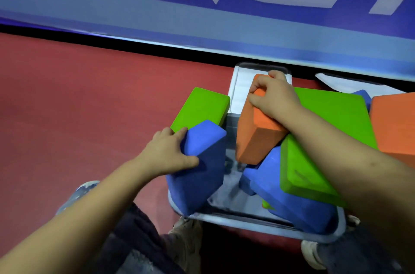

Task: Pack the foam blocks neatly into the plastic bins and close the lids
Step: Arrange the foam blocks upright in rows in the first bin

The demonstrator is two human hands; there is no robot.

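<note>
A clear plastic bin [242, 216] stands on the red floor in front of my feet, its lid [240, 85] open at the far side. My left hand [170, 152] grips a blue foam block [202, 168] tilted at the bin's left edge. A green block [199, 107] lies just behind it. My right hand [274, 96] grips an orange block [253, 132] held on end over the bin. Below my right forearm, a green block [314, 145] and another blue block [287, 197] sit slanted in the bin's right side.
Another orange block [395, 123] lies at the far right, beside a second white lid [350, 85]. A blue banner wall [202, 15] rises right behind the bin. Red floor [78, 105] stretches to the left. My shoes [186, 235] stand close to the bin's near rim.
</note>
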